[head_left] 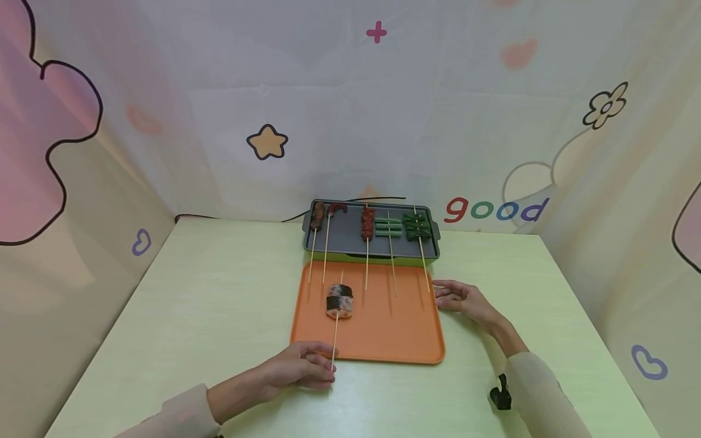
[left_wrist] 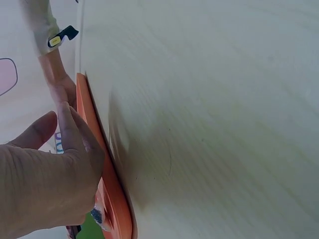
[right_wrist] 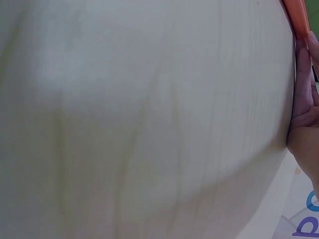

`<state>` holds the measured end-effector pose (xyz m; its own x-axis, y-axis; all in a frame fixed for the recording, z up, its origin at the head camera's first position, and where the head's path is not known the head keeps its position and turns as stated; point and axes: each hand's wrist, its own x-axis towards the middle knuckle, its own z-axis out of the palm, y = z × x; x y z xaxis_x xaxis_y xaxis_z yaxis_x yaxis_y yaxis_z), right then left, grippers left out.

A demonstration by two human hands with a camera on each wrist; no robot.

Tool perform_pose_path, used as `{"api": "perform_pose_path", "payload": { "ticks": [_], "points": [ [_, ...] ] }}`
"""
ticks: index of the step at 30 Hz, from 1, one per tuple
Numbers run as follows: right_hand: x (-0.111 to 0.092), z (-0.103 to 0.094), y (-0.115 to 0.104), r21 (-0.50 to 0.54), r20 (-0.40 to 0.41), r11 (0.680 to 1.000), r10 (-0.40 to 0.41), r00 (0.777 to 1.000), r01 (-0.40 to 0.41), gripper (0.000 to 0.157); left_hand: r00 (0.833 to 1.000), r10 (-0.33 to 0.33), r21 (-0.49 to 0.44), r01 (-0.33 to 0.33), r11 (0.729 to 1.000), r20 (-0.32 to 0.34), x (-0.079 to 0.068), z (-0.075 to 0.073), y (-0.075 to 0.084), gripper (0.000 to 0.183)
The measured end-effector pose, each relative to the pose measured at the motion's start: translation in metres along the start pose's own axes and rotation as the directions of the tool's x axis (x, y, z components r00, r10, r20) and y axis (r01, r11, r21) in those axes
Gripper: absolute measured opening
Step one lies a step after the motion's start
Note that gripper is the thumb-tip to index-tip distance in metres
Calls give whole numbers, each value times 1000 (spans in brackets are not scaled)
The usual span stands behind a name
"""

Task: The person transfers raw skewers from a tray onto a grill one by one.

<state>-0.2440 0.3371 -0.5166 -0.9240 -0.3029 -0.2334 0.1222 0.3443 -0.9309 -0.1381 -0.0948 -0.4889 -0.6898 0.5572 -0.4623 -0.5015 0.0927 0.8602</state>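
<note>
In the head view, a skewer of pale, speckled pieces wrapped in dark bands lies over the left part of an orange tray. My left hand pinches the lower end of its thin stick near the tray's front edge. Seen from the left wrist, the left hand has its fingers stretched along the tray's side. At the opposite side, my right hand touches the tray's rim with fairly straight fingertips. The right wrist view catches only part of this right hand, against the tray's edge.
Behind the tray stands a dark grill plate on a green base. Several skewers, such as a red one and a dark green leafy one, rest on it, sticks overhanging the tray. A small black object is beside the right sleeve.
</note>
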Motion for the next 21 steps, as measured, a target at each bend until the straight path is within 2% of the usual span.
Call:
{"api": "perform_pose_path", "payload": {
  "ticks": [10,21],
  "points": [
    [1,0,1,-8,-7,1000,7,1000,-7,62,999,-12,-61,9,998,-46,3,-1,1,46],
    [2,0,0,-18,-19,1000,15,1000,-15,61,995,-29,-123,18,992,-92,0,-1,-4,54]
  ]
}}
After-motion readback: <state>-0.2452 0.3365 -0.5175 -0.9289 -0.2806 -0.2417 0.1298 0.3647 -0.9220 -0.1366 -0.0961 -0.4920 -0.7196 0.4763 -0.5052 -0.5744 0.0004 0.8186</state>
